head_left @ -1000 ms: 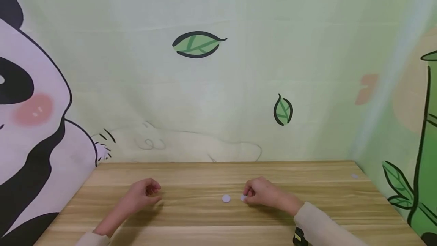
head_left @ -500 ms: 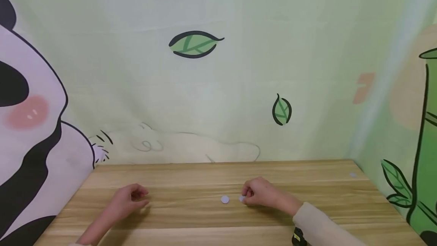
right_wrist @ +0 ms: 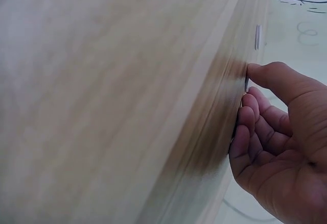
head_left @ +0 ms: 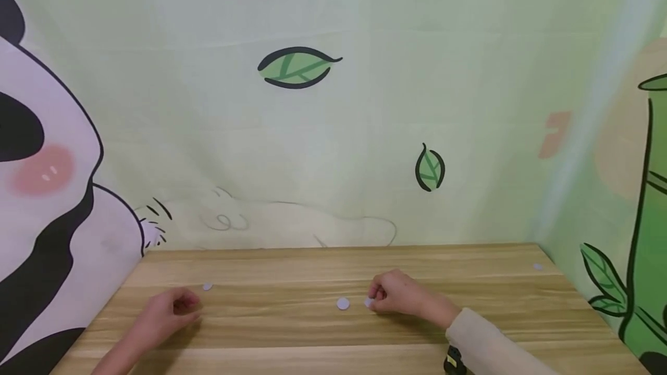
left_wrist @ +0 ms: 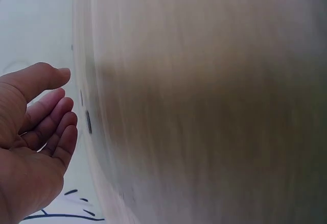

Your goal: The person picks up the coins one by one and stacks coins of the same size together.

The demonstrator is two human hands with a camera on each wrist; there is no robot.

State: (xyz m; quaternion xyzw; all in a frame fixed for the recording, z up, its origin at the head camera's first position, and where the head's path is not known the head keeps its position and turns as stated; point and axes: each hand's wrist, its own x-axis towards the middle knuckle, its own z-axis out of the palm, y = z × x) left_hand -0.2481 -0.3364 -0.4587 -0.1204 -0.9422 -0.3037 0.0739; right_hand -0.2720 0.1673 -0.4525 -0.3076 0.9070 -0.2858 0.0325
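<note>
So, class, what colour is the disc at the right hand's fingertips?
Whitish lilac; the disc shows best in the head view.

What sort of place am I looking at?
Probably a staged tabletop booth: a light-brown wood-grain table stands before a creased pale-green backdrop printed with a black-and-white cartoon panda.

In the head view, the table [head_left: 292, 328] across the bottom looks like smooth wood with streaked grain. Above it, the printed backdrop [head_left: 365, 91] seems matt cloth, lightly creased. The sleeve [head_left: 490, 343] at lower right is matt cloth. The pale discs [head_left: 343, 304] appear smooth.
</note>
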